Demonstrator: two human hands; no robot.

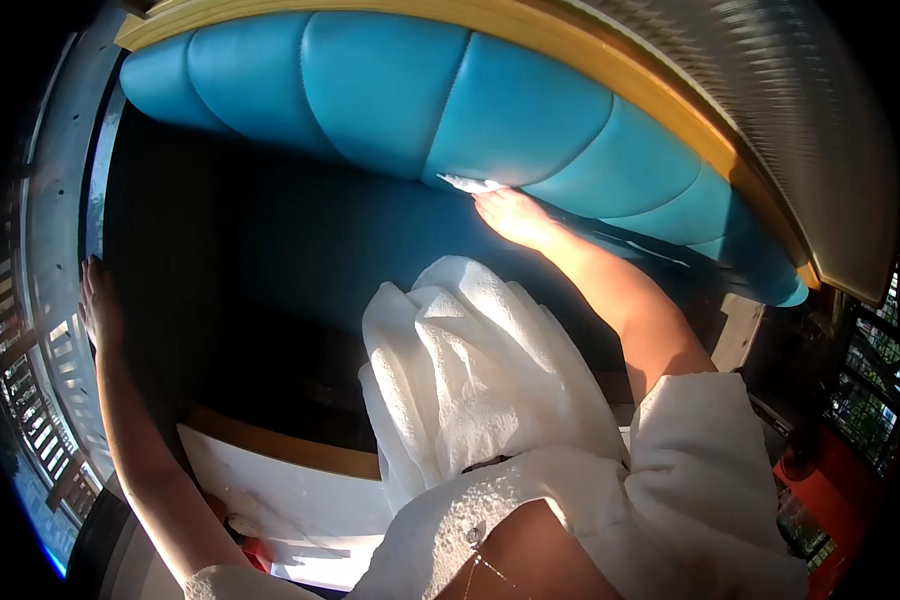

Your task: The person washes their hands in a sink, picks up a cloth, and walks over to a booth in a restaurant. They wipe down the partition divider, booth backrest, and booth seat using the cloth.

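Note:
My right hand [513, 214] presses a white cloth or tissue [472, 184] against the lower edge of the blue padded backrest [380, 80], where it meets the dark seat [320, 225]. Sunlight falls on that hand and forearm. At the far left my left hand [100, 308] lies with its fingers stretched out, resting on the edge beside the window frame, and it holds nothing. The far part of the seat lies in deep shadow.
Wooden trim [670, 95] runs along the top of the backrest. A white marble-look table [280, 485] with a wooden edge stands at the lower left. Slatted windows are at the left, and a red surface [842, 480] is at the lower right.

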